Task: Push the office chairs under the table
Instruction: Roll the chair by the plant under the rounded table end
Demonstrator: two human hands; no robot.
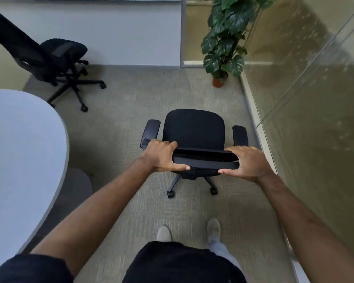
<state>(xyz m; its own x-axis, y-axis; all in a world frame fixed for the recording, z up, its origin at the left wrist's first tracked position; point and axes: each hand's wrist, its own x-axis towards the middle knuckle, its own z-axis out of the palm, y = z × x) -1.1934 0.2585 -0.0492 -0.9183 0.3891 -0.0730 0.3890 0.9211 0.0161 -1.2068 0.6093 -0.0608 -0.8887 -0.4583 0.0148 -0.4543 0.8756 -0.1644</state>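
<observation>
Grey-green carpet (131,123) covers the floor of a small office, bounded by a pale wall (110,27) at the far side and a glass partition (315,99) along the right. A rounded white table (18,150) fills the left edge of the view. Two black office chairs stand on the carpet, both clear of the table: the far chair (55,58) sits off beyond the table's curved end, and the near chair (194,139) stands in the open floor directly ahead of the person, well right of the table. The left hand (161,156) and right hand (247,162) each grip one end of the near chair's backrest top, fingers curled over it, thumbs underneath. One terracotta pot (218,82) in the far corner holds one leafy plant (227,37).
</observation>
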